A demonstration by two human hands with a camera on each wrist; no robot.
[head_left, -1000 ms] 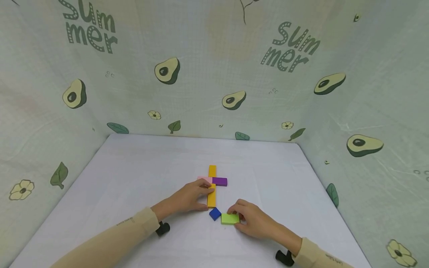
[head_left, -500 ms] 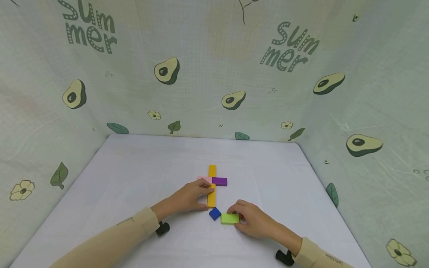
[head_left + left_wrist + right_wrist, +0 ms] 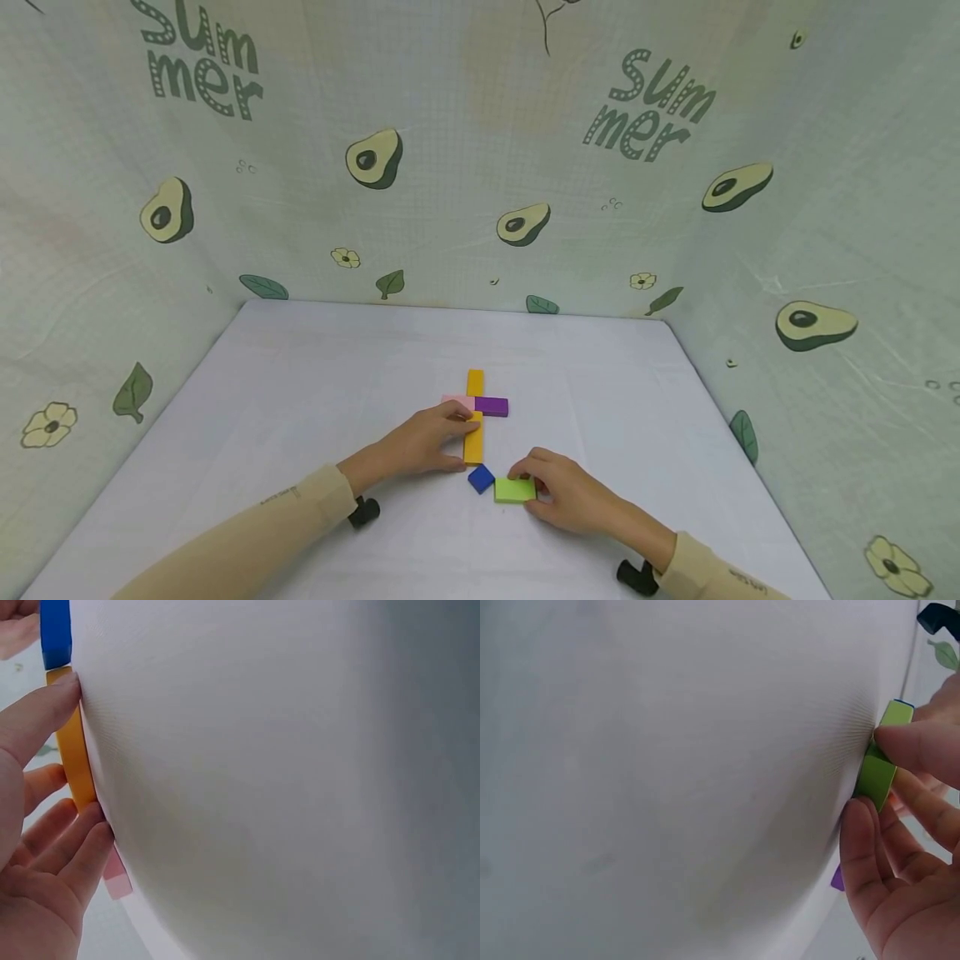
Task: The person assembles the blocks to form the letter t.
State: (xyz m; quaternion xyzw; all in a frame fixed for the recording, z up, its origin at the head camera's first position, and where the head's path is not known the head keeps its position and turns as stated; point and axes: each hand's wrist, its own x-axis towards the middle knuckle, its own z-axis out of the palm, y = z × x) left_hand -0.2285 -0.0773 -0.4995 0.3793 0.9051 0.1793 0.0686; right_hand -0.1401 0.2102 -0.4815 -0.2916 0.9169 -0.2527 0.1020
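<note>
Near the middle of the white table my left hand (image 3: 422, 442) holds a long yellow block (image 3: 473, 448), thumb by its near end and fingers toward its far end. Past that end a pink block (image 3: 452, 401) and a purple block (image 3: 492, 407) lie side by side crosswise. Another yellow block (image 3: 476, 382) continues the line beyond them. A small blue block (image 3: 482, 479) sits turned like a diamond at the near end of the held yellow one. To its right, my right hand (image 3: 564, 492) pinches a light green block (image 3: 514, 490) between thumb and fingers, its left corner right at the blue block.
The white tabletop (image 3: 337, 358) is bounded by a pale cloth backdrop (image 3: 450, 167) printed with avocados and leaves, at the back and both sides. A black camera (image 3: 364, 512) is strapped at the left wrist and another black camera (image 3: 637, 577) at the right.
</note>
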